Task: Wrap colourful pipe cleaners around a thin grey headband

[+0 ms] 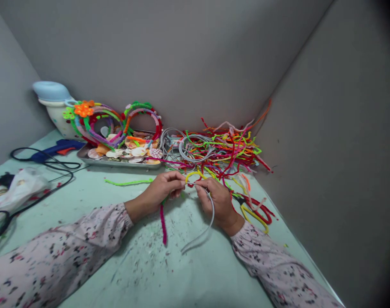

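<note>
My left hand [164, 190] and my right hand [215, 199] meet over the pale green table [143, 265], both pinched on a thin grey headband [210, 216] that curves down past my right wrist. A yellow pipe cleaner [193, 174] loops just above the fingertips. A pink pipe cleaner [163, 224] hangs down from under my left hand. A loose green pipe cleaner [127, 182] lies on the table to the left.
A heap of coloured pipe cleaners [227, 149] and bare grey headbands [190, 149] fills the back corner. A metal tray [117, 161] holds shells and wrapped headbands [98, 124]. Blue glue gun [55, 149], black cable [37, 188], plastic bag [18, 188] at left; red and yellow scissors [255, 211] at right.
</note>
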Tool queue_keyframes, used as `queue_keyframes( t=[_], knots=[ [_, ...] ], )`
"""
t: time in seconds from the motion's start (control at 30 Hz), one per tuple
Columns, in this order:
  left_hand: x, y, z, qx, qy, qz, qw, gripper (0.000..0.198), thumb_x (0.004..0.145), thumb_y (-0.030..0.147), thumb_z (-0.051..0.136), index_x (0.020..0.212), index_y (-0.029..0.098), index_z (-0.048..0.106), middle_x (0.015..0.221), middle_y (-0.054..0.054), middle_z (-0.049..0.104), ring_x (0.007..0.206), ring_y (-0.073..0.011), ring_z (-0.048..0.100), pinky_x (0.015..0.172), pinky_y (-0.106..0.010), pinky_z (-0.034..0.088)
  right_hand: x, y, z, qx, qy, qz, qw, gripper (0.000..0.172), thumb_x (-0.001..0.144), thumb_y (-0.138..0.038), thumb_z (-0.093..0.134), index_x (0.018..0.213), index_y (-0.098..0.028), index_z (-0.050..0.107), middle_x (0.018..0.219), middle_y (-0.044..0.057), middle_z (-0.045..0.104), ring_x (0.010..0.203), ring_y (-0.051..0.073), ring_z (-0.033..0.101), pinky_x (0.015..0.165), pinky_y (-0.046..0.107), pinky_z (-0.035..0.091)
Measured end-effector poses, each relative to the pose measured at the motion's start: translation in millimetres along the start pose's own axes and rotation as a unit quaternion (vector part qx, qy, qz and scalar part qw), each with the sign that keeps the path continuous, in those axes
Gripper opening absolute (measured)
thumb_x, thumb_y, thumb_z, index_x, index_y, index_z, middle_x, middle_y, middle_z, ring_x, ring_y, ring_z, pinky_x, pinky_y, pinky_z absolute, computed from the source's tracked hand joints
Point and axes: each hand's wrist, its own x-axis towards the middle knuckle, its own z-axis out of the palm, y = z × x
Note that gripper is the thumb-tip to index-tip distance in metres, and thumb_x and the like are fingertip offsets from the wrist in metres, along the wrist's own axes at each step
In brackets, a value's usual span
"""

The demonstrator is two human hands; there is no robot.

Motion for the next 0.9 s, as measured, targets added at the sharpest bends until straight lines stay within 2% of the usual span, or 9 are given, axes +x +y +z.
queue_keyframes(
  t=[0.4, 0.67, 0.9],
  knots=[
    [0.6, -1.7, -1.2, 0.129, 0.016, 0.09, 0.987, 0.011, 0.077, 0.026, 0.059, 0.079, 0.015, 0.058, 0.059, 0.003, 0.052, 0.052, -0.0086, 0.046, 0.052, -0.02, 0.037, 1.8, -1.6, 0.6, -0.001, -0.011, 0.014, 1.0, 0.01, 0.087, -0.018, 0.052, 0.093, -0.019, 0.06, 0.081, 0.004, 0.064, 0.075, 0.017, 0.06, 0.069, 0.029, 0.047],
    [-0.9, -1.7, 1.8, 0.128, 0.025, 0.071, 0.989, 0.021, 0.076, 0.029, 0.061, 0.092, 0.015, 0.06, 0.068, 0.002, 0.057, 0.054, -0.0086, 0.048, 0.053, -0.021, 0.039, 3.7, 1.1, -0.1, -0.005, -0.004, 0.022, 1.0, 0.01, 0.088, -0.021, 0.051, 0.092, -0.02, 0.06, 0.081, 0.005, 0.064, 0.076, 0.017, 0.06, 0.068, 0.03, 0.047],
    [-0.2, -1.5, 2.3, 0.139, 0.042, 0.078, 0.986, 0.018, 0.075, 0.027, 0.061, 0.088, 0.015, 0.06, 0.071, 0.001, 0.059, 0.054, -0.0079, 0.047, 0.053, -0.02, 0.038, 2.9, 0.4, 0.4, -0.005, -0.011, 0.027, 1.0, 0.01, 0.088, -0.021, 0.052, 0.093, -0.02, 0.06, 0.081, 0.004, 0.065, 0.076, 0.017, 0.061, 0.069, 0.03, 0.047]
  ],
)
